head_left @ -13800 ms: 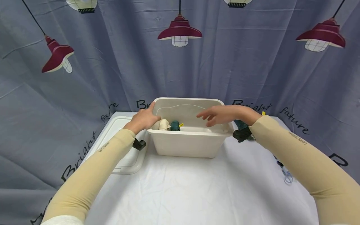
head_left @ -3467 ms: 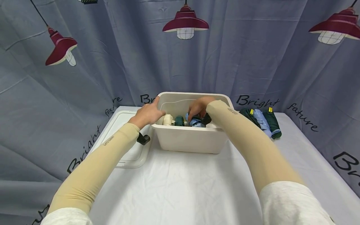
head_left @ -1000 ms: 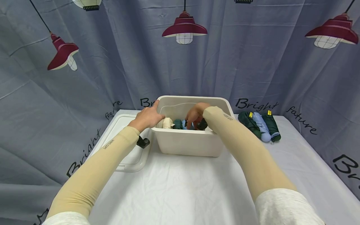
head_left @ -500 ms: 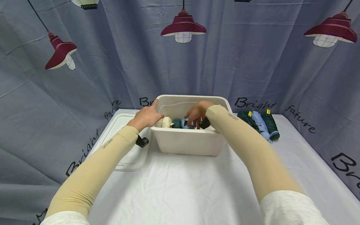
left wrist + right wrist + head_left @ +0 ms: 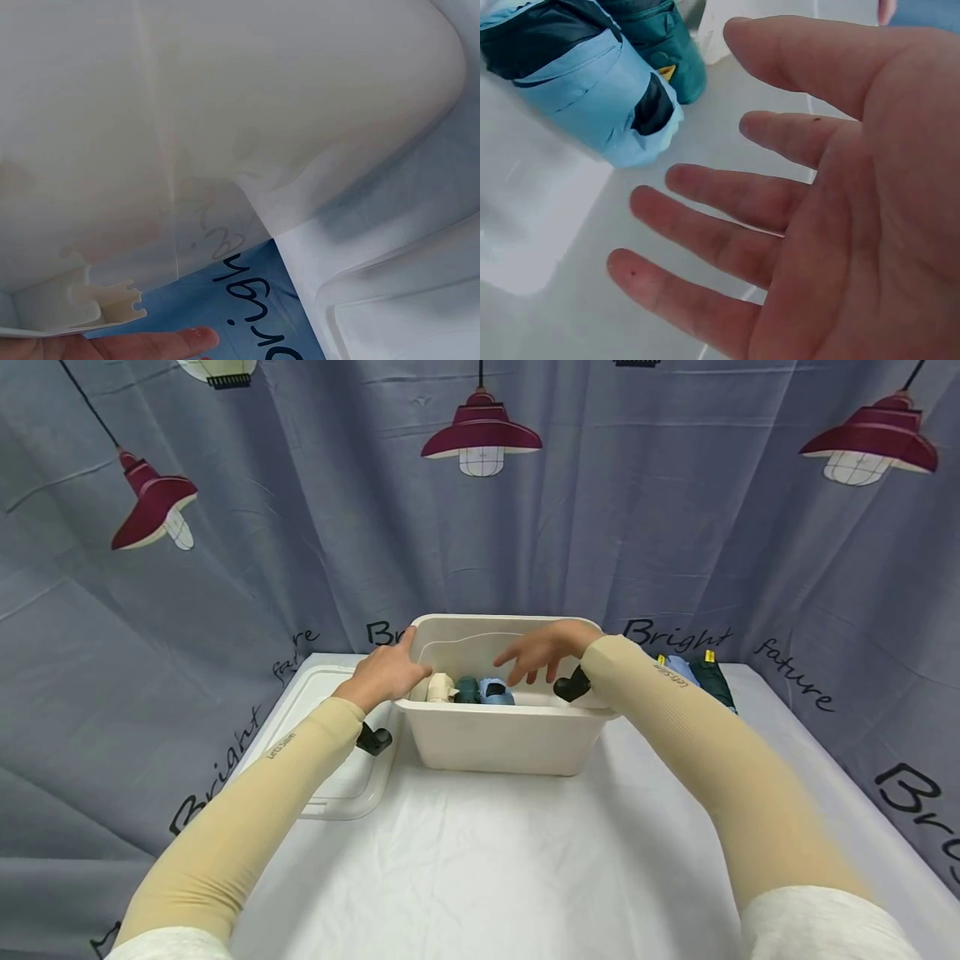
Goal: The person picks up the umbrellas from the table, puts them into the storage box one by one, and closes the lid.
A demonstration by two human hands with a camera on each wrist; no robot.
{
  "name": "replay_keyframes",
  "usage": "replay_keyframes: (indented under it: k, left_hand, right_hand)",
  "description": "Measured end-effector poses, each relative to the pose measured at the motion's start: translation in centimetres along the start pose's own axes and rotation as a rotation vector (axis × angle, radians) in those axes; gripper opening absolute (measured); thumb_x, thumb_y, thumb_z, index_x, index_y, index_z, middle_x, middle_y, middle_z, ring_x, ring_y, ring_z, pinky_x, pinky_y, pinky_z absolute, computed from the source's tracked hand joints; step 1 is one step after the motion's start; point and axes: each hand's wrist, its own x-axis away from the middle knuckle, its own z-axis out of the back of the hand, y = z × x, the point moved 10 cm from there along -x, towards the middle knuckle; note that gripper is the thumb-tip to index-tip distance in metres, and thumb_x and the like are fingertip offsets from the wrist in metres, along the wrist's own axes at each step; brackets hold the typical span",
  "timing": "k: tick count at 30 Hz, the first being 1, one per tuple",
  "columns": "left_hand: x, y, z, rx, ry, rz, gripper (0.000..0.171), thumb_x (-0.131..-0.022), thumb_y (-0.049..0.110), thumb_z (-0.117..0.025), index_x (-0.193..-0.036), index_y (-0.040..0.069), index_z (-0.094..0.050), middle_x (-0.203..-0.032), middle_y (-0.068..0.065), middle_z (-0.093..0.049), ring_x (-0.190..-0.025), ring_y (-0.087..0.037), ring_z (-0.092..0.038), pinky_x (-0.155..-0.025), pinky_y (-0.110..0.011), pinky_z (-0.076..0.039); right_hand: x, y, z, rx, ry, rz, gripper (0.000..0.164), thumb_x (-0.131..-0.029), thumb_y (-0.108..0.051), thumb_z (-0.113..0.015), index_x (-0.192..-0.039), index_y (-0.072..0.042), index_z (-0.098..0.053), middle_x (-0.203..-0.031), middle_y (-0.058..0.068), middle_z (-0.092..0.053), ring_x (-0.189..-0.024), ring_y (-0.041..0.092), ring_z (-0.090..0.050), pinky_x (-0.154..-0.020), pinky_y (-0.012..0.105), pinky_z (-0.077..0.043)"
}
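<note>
My left hand (image 5: 384, 674) rests on the left rim of a white plastic storage box (image 5: 502, 739), thumb on the inner side. In the left wrist view a straight finger (image 5: 161, 345) shows at the rim. Spread over the box's inside is my right hand (image 5: 547, 647), its fingers (image 5: 705, 240) apart and holding nothing. Just left of its fingertips stands a light blue folded umbrella (image 5: 496, 691) with a dark patch. Beside that one are a dark green folded umbrella (image 5: 467, 690) and a cream bundle (image 5: 440, 687) at the box's left end.
A white lid (image 5: 348, 781) lies left of the box on the white tablecloth (image 5: 510, 860). Beyond my right sleeve, more folded umbrellas lie at the table's right side, among them a dark green one (image 5: 712, 681) with a yellow tag. A grey-blue curtain (image 5: 337, 527) hangs behind.
My right hand has let go of the light blue umbrella, which now stands beside the green one, and has risen to the right with fingers spread. The left hand stays at the rim.
</note>
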Motion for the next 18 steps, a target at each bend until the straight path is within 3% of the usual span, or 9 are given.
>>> replay_keyframes:
  k: [5,12,18]
  left_hand:
    - [0.0,-0.1,-0.1,0.003,-0.003,-0.001,0.088,-0.093,0.047,-0.051,-0.164,0.017,-0.008,-0.146,-0.024,-0.051,-0.127,-0.04,-0.055,-0.095,-0.055,-0.046]
    - [-0.2,-0.2,-0.2,0.006,-0.001,-0.003,0.088,-0.093,0.047,-0.051,-0.163,0.018,-0.008,-0.143,-0.024,-0.053,-0.123,-0.04,-0.058,-0.092,-0.055,-0.047]
    - [-0.2,-0.1,-0.2,0.008,-0.002,-0.003,0.087,-0.093,0.047,-0.051,-0.163,0.018,-0.008,-0.141,-0.024,-0.055,-0.121,-0.039,-0.059,-0.091,-0.053,-0.047]
  right_hand:
    - [1.8,0.2,0.3,-0.006,0.039,0.069,0.066,-0.101,-0.033,-0.057,-0.16,-0.022,-0.03,-0.154,0.011,-0.048,-0.139,0.031,-0.048,-0.104,0.048,-0.048]
    - [4.1,0.8,0.9,-0.036,0.095,0.157,0.063,-0.103,-0.028,-0.055,-0.16,-0.017,-0.031,-0.16,0.021,-0.035,-0.142,0.036,-0.043,-0.109,0.052,-0.042]
    - [6.6,1.7,1.7,-0.021,0.188,0.219,0.06,-0.103,-0.026,-0.055,-0.158,-0.015,-0.034,-0.157,0.02,-0.039,-0.142,0.036,-0.043,-0.112,0.054,-0.038]
